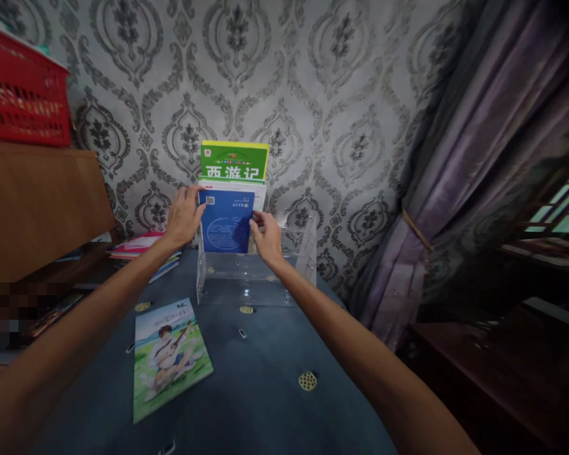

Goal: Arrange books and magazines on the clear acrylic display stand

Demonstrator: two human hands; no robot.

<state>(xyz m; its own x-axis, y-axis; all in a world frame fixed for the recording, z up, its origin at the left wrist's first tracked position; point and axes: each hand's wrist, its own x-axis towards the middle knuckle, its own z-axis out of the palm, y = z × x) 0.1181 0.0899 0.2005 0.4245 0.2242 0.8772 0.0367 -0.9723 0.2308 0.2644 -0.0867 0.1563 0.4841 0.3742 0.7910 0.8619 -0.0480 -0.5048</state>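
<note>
A blue book [227, 222] stands upright at the clear plastic book rack [246, 292], its printed cover facing me. My left hand [184, 216] grips its left edge near the top corner. On its right edge, my right hand [266, 235] closes thumb and fingers. Just behind it rise a white-covered book [260, 197] and a taller green book [234, 157] with yellow edging. A picture book [168, 354], showing a figure with a guitar on grass, lies flat on the blue tablecloth [260, 379] below my left forearm.
Several stacked books and papers [142, 245] lie at the left, beside a wooden cabinet [38, 202] bearing a red basket [23, 95]. Patterned wallpaper [313, 82] backs the table. A tied purple curtain [398, 272] hangs at the right, near dark furniture [478, 379].
</note>
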